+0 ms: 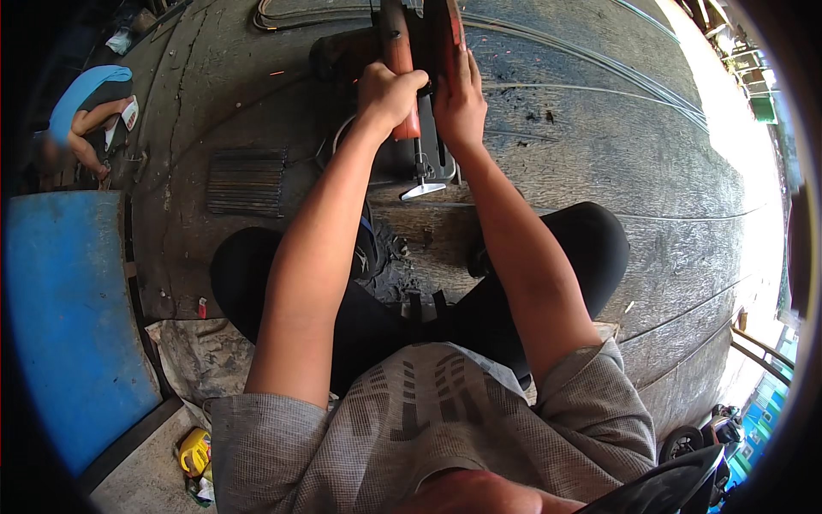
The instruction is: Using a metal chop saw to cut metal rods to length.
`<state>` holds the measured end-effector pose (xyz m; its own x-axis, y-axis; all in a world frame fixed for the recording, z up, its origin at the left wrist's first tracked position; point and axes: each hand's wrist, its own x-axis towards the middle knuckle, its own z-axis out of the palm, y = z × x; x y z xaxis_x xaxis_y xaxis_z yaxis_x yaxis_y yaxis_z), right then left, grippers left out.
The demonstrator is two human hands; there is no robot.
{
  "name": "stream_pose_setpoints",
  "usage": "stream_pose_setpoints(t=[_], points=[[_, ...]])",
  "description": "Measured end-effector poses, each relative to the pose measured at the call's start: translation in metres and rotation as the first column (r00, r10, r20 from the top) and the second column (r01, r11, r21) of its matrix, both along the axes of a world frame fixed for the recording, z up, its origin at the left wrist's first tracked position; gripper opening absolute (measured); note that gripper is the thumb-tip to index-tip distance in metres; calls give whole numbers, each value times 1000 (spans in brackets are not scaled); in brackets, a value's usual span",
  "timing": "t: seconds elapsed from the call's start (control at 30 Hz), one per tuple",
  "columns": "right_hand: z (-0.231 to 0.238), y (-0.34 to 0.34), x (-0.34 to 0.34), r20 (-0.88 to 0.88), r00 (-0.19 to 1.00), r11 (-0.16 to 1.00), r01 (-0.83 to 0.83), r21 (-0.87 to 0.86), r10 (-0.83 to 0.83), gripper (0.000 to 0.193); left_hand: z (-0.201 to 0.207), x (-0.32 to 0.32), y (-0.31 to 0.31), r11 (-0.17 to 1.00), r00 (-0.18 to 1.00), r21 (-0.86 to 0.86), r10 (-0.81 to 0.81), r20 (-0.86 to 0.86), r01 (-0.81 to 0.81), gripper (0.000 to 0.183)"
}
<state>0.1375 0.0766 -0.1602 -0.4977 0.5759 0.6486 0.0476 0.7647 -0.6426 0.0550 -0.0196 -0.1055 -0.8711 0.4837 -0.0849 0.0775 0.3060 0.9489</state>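
Note:
A chop saw (390,158) with a dark base stands on the ground in front of me, between my feet. My left hand (390,94) is closed round its orange-red handle (399,51). My right hand (462,107) grips the saw's red guard (445,43), fingers straight along the right side and thumb on the near side. A silver T-shaped crank (424,190) sticks out from the saw toward me. Small orange sparks (276,74) show to the left. The cutting disc and whatever lies under it are hidden.
Left of the saw lies a row of short dark rods (247,182). Long thin rods (599,64) run along the ground at the far right. A blue panel (73,325) lies at the left; beyond it a person (90,103) crouches. A yellow container (195,451) stands at lower left.

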Motion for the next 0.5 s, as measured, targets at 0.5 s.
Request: stream_pose_setpoints(t=[0.5], points=[[-2,0,0,13,1000,1000,6,10,-6,59,3,1,0,1000,1000,-8,8,16,-8,29]])
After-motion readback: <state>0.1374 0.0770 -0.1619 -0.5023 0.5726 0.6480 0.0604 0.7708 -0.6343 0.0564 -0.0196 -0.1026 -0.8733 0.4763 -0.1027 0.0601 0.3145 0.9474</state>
